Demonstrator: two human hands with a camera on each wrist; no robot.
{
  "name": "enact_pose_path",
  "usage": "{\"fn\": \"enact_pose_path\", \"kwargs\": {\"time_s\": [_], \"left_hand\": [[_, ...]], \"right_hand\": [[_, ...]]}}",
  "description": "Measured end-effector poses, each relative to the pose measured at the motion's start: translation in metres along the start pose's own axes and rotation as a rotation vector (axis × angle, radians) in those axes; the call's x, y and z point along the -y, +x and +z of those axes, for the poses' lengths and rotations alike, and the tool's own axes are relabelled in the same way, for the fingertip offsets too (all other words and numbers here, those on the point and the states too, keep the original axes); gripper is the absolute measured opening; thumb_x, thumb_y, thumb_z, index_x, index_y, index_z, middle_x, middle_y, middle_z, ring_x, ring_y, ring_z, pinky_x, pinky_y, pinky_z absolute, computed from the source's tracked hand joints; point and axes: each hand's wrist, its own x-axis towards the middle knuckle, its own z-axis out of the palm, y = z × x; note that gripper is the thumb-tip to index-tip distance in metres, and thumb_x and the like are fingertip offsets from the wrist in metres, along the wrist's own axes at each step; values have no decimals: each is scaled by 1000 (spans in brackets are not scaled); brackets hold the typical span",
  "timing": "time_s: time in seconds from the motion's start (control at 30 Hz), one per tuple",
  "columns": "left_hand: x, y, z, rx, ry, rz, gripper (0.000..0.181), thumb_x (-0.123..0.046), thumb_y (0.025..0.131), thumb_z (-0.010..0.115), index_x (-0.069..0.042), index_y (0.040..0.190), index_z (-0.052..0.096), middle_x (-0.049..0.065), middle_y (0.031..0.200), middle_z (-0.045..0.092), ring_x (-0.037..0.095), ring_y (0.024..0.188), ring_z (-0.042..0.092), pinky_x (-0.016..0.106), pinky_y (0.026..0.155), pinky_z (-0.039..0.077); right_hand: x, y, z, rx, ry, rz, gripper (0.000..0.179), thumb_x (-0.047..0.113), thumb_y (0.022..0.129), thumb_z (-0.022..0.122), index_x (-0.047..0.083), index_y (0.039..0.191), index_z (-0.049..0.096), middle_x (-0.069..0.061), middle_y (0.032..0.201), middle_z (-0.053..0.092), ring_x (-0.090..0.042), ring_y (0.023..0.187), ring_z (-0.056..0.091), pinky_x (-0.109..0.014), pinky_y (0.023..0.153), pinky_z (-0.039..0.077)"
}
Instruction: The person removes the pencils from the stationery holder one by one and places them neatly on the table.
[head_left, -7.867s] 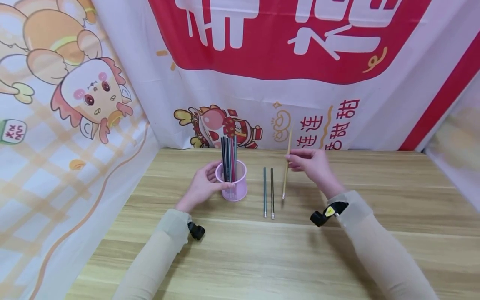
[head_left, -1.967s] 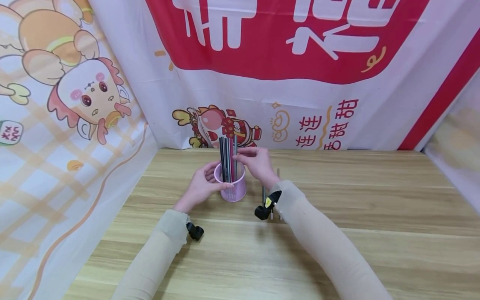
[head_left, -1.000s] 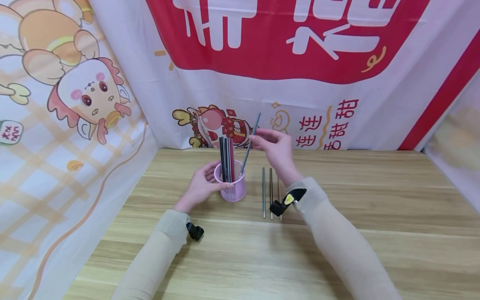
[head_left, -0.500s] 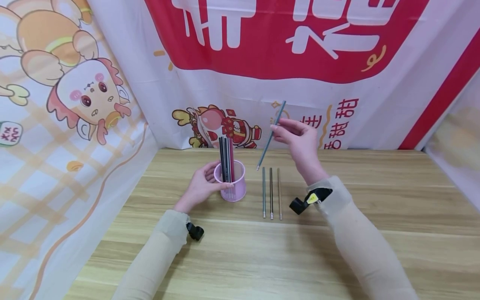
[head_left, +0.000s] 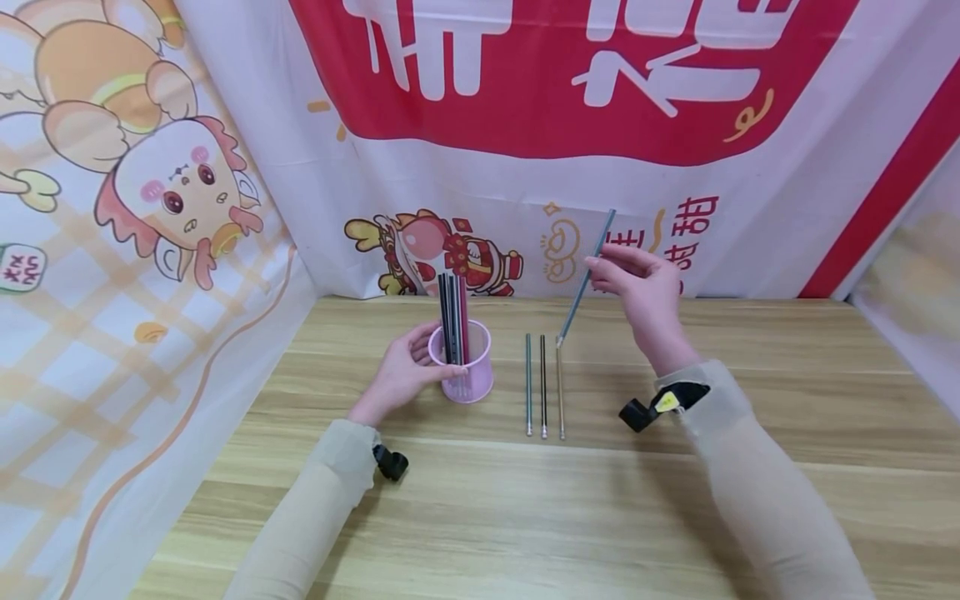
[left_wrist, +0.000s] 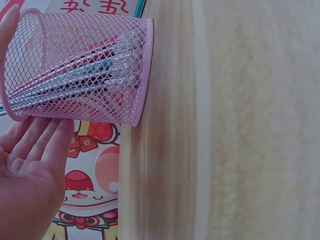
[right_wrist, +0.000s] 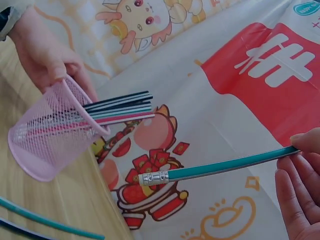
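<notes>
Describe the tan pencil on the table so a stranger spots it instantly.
On the wooden table, right of the pink mesh cup, lie a teal pencil and a dark pencil. The tan pencil comes next, rightmost, its pale wood colour unlike theirs.

The white backdrop bears a red 甜 below large, cut-off white characters.

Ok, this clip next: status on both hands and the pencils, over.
Left hand holding pink mesh cup. Right hand pinching teal pencil, tilted, eraser end down. Three more pencils side by side on table. Nothing visibly in the way.
</notes>
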Motion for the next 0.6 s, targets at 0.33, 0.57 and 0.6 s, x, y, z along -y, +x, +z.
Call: {"fn": "enact_pose_path", "kwargs": {"time_s": [0.33,0.57,0.6], "left_hand": [[0,1,0,5,-4,-7,94,-17,73,94,-7,152,44,14,144,55,26,127,56,32,107,48],[-1,1,0,10,-20,-9,94,-14,73,93,-6,152,43,16,144,55,28,129,56,33,108,47],[-1,0,0,11,-21,-10,94,-14,73,93,-6,152,43,16,145,54,28,129,56,33,108,47]], "right_hand": [[-8,-1,-21,8,-23,35,43,21,85,86,1,119,71,-5,101,75,-16,84,73,-28,81,61],[-20,-5,-29,41,-103,70,40,21,87,85,1,118,71,-3,98,75,-15,82,72,-28,81,62],[-22,-6,-31,45,-116,82,40,22,87,85,2,118,71,-2,99,75,-14,83,72,-27,80,62]]}}
